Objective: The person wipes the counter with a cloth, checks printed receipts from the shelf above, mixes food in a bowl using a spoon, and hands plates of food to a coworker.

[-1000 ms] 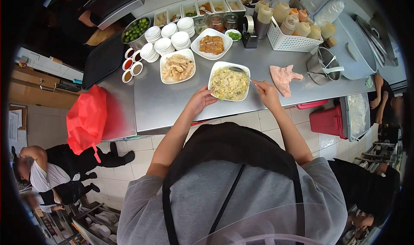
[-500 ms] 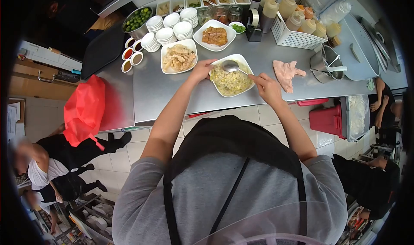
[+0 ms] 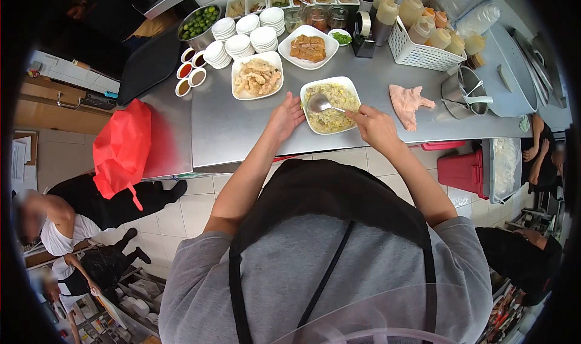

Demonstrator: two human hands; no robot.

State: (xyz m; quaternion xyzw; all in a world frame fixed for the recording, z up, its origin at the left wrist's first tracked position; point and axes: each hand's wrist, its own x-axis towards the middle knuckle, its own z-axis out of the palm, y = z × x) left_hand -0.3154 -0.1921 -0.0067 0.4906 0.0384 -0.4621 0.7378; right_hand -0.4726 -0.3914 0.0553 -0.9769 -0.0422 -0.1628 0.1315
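A square white bowl (image 3: 358,96) of yellowish fried rice (image 3: 330,121) sits on the steel counter in front of me. My right hand (image 3: 376,128) grips the handle of a metal spoon (image 3: 318,103), whose bowl rests on the rice toward the left side. Just left of the bowl is my left hand (image 3: 287,117), open with fingers stretched and holding nothing; whether its fingertips touch the rim I cannot tell. Beyond it stand a white dish of pale fried pieces (image 3: 258,77) and a plate of browned sliced meat (image 3: 307,48).
Right of the bowl lies a crumpled pink cloth (image 3: 410,105), beside a metal pot (image 3: 457,90). Stacked white saucers (image 3: 238,44), sauce cups (image 3: 197,76) and a basket of squeeze bottles (image 3: 423,55) line the back. A red bag (image 3: 124,144) hangs over the left counter edge. Several people stand nearby.
My left hand has let go of the bowl's rim and opened beside it. The spoon has shifted left and downward over the rice. The whole view has moved slightly.
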